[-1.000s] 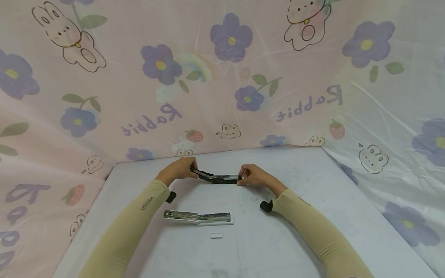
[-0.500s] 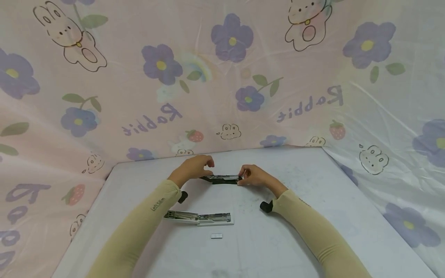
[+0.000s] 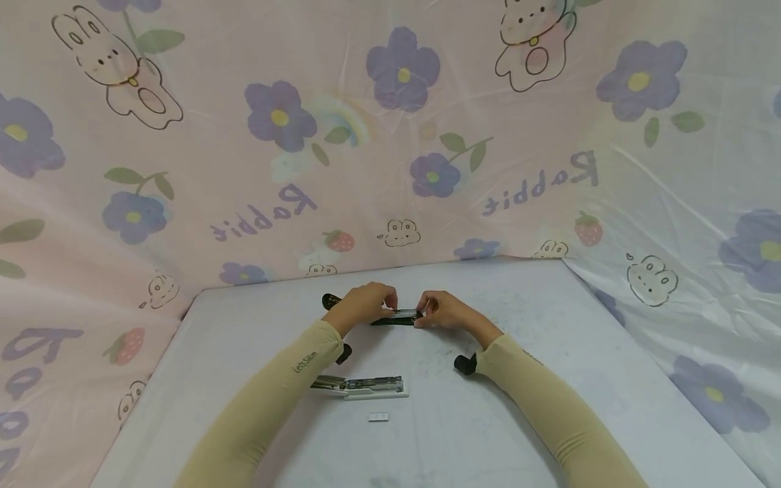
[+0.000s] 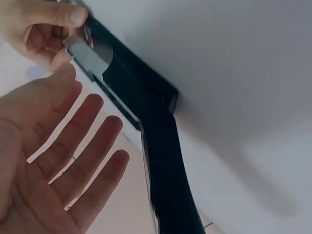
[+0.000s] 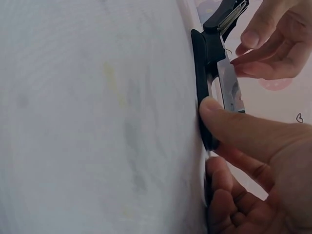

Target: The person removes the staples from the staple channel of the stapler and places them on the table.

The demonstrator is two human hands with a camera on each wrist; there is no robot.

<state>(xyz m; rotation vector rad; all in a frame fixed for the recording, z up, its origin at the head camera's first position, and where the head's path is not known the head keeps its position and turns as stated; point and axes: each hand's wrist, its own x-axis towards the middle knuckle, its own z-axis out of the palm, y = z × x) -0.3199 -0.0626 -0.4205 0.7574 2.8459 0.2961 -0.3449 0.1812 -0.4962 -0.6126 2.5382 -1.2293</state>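
Observation:
A black stapler (image 3: 390,321) lies folded wide open at the back of the table, its metal magazine (image 5: 229,83) showing. My right hand (image 3: 448,310) pinches the right end of the stapler's base between thumb and fingers. Over the hinge side hovers my left hand (image 3: 366,301), hiding part of the stapler. In the left wrist view, the left hand's fingers (image 4: 92,146) are mostly straight and spread beside the stapler. Its thumb and forefinger are close to the magazine's tip; whether they touch it I cannot tell.
Nearer the front lies a white stapler (image 3: 377,392), also opened out, its left end partly covered by the left forearm. A small block of staples (image 3: 378,417) sits in front of it. A patterned curtain (image 3: 342,149) hangs behind the table (image 3: 488,420).
My left hand has let go of the black stapler's raised upper arm and moved right along it to the magazine. The right hand has kept its pinch on the base.

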